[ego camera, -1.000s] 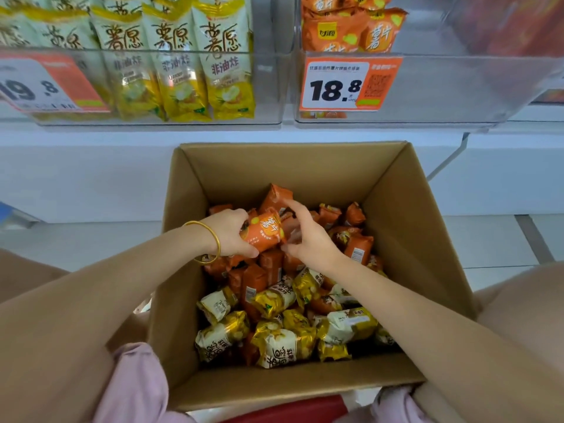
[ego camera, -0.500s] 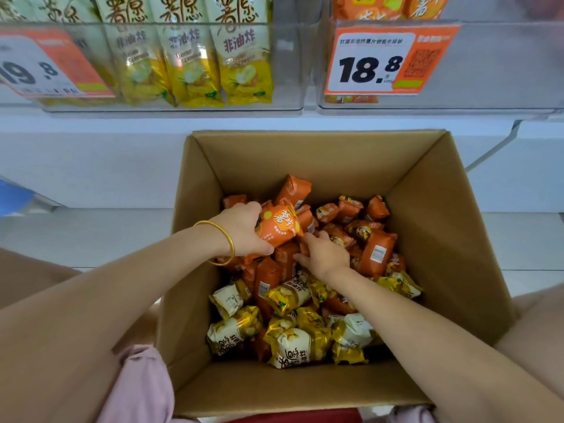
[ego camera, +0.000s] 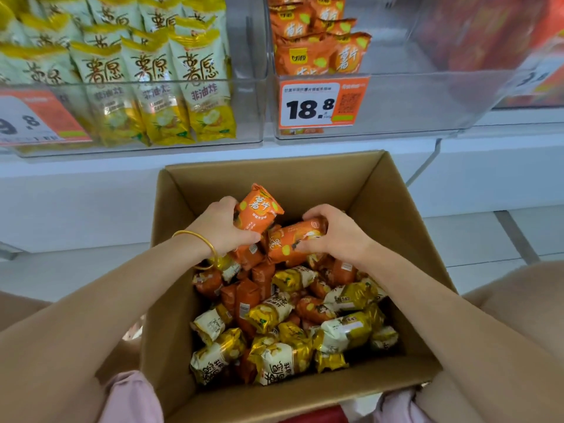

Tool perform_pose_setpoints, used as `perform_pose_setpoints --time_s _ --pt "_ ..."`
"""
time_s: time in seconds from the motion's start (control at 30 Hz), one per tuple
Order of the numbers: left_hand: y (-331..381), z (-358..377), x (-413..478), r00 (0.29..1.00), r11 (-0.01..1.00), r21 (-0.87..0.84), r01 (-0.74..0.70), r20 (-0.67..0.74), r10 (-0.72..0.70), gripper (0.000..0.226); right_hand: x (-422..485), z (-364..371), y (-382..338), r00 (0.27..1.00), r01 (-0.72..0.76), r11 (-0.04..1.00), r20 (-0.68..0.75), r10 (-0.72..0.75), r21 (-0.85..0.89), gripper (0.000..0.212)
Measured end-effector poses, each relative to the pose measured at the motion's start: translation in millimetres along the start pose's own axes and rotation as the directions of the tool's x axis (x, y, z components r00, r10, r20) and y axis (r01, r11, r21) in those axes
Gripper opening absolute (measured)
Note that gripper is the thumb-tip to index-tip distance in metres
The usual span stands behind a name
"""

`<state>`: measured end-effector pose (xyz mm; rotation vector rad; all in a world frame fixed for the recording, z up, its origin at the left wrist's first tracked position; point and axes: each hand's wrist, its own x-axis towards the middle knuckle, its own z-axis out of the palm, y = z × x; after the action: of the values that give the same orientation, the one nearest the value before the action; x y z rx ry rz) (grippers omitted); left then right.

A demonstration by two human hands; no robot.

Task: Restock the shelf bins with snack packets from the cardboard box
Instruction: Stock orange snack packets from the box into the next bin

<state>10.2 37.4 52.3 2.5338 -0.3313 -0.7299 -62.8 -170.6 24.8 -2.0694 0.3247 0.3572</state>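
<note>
1. The left hand [ego camera: 222,230] is gripping a glossy, pillow-shaped orange packet [ego camera: 259,209] over the far part of the box. Its long axis is running near to far, with the crimped end pointing far.
2. The right hand [ego camera: 338,236] is clutching a second packet [ego camera: 293,241], which is lying lengthways left to right just beside the first.
3. The brown cardboard box [ego camera: 274,178] is holding crinkly foil packets, with gold packets [ego camera: 283,364] heaping near.
4. The clear plastic left bin [ego camera: 247,111] and right bin [ego camera: 412,102] are sitting beyond.
</note>
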Motion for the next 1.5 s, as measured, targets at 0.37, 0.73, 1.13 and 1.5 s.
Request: perform_pose_setpoints --time_s 0.37,0.73,1.13,1.5 --pt "9.2 -7.3 -14.5 0.997 0.99 -0.132 -0.052 -0.057 0.044 0.07 -20.1 -15.5 -31.8 0.986 -0.052 0.94 0.165 -0.005 0.337 0.048" --pt "13.7 -2.6 -16.0 0.998 0.967 -0.254 0.005 -0.057 -0.021 0.058 -11.7 -3.4 -10.2 0.943 -0.212 0.5 0.042 0.329 0.84 0.036" --pt "30.2 -6.5 -20.8 0.993 0.919 -0.38 -0.103 -0.093 0.072 0.056 -9.3 11.2 -22.2 0.972 -0.186 0.506 0.232 -0.028 0.843 0.083" --pt "75.9 -33.6 -50.5 0.893 0.905 -0.139 -0.403 -0.275 0.356 0.057 -58.5 -70.0 -76.5 0.909 0.216 0.693 0.116 -0.399 0.688 0.057"
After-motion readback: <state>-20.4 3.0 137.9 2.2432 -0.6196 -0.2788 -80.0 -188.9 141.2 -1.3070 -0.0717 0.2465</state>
